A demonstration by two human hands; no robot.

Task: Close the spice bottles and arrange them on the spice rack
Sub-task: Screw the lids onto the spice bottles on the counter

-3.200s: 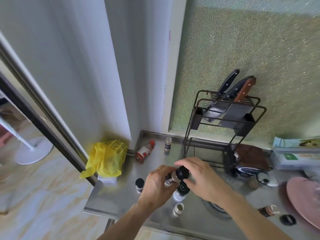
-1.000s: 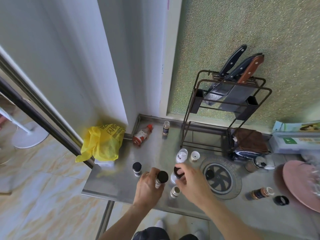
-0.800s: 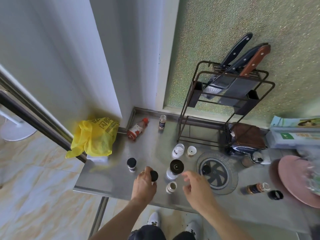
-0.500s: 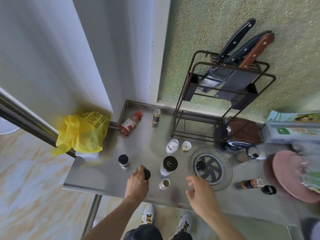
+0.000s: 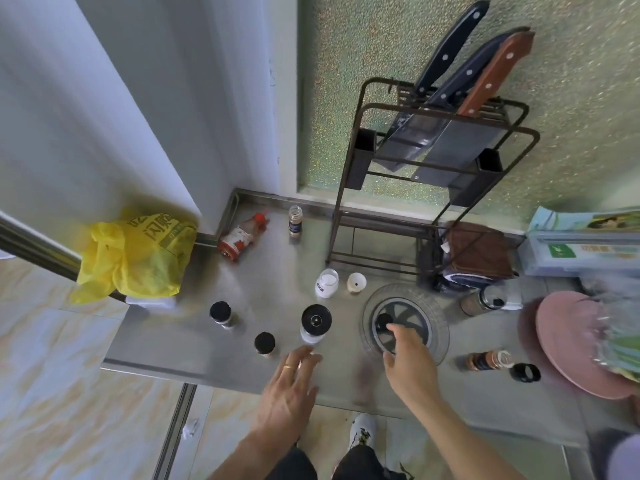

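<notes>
Two small black-capped spice bottles (image 5: 265, 344) (image 5: 220, 312) stand on the steel counter (image 5: 194, 344). A taller white bottle with a black lid (image 5: 316, 323) stands between them and the drain. My left hand (image 5: 291, 386) hovers open just right of the nearer small bottle, touching nothing I can see. My right hand (image 5: 405, 358) is open, its fingertips next to a loose black cap (image 5: 383, 320) on the drain cover. An open white bottle (image 5: 327, 283) and a white cap (image 5: 356, 282) sit before the dark wire rack (image 5: 346, 188).
At the back are an uncapped small bottle (image 5: 295, 220) and a red-capped bottle lying down (image 5: 242, 235). On the right a brown bottle (image 5: 485, 360) lies beside a black cap (image 5: 524, 372). The rack holds knives (image 5: 450, 46). A yellow bag (image 5: 135, 258) and a pink plate (image 5: 568, 341) flank the counter.
My left hand has let go of the small black-capped bottle, which now stands on the counter. My right hand has moved right to the drain cover. The camera has tilted down.
</notes>
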